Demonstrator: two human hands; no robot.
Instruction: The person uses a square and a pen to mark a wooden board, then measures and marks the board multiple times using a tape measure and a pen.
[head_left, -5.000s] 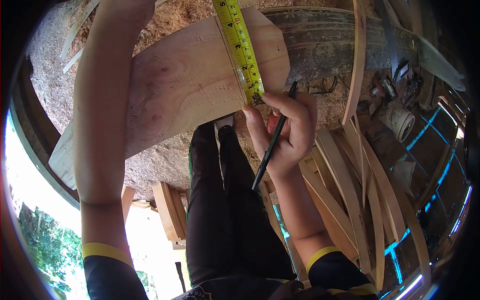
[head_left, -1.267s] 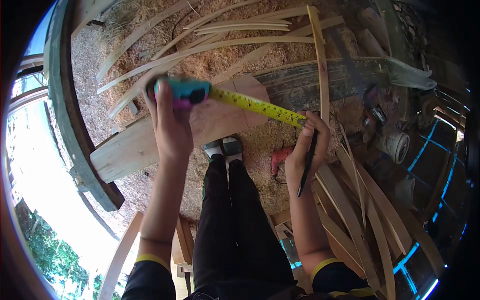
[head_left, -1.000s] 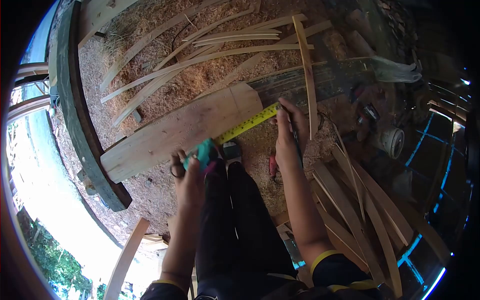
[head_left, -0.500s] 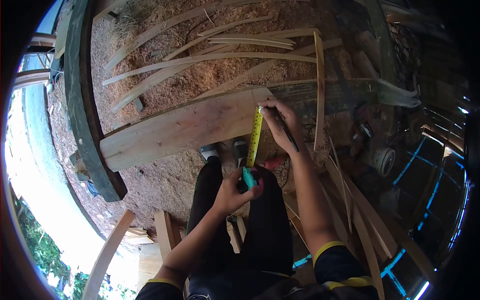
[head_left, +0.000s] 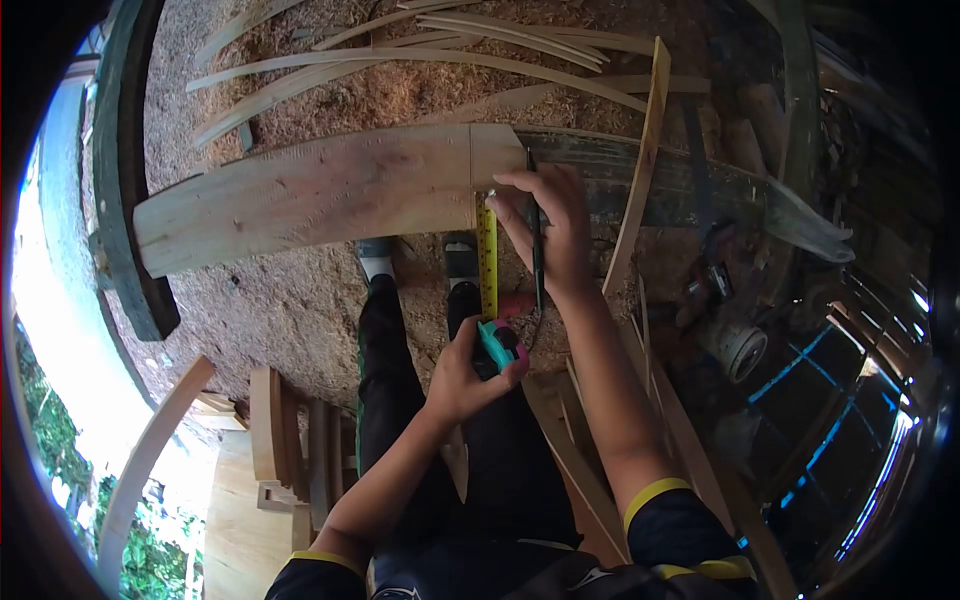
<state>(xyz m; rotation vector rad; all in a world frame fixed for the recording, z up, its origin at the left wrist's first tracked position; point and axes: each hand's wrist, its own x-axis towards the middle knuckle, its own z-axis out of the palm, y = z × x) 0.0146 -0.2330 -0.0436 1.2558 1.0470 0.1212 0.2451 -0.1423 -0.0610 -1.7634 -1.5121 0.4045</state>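
Observation:
My left hand (head_left: 462, 378) is wrapped around a teal and pink tape measure (head_left: 502, 346) in front of my knees. Its yellow blade (head_left: 488, 260) runs out away from me, and the far end lies over a wide wooden board (head_left: 330, 195). At that end is my right hand (head_left: 552, 225), with thumb and forefinger beside the blade's tip. A thin black pen (head_left: 538, 245) is held in the same hand, roughly in line with the blade. A fine line crosses the board near its right end.
A dark beam (head_left: 125, 190) supports the board's left end; a weathered plank (head_left: 640, 185) continues at its right. A narrow strip (head_left: 640, 165) crosses that plank. Curved wood strips (head_left: 420, 55) lie on shavings beyond. Lumber (head_left: 275, 430) stands near my legs; a power tool (head_left: 708, 285) sits right.
My view has shifted, so the board appears higher and further left. The pen has swung to a more upright angle in my right hand. My left hand still grips the tape measure.

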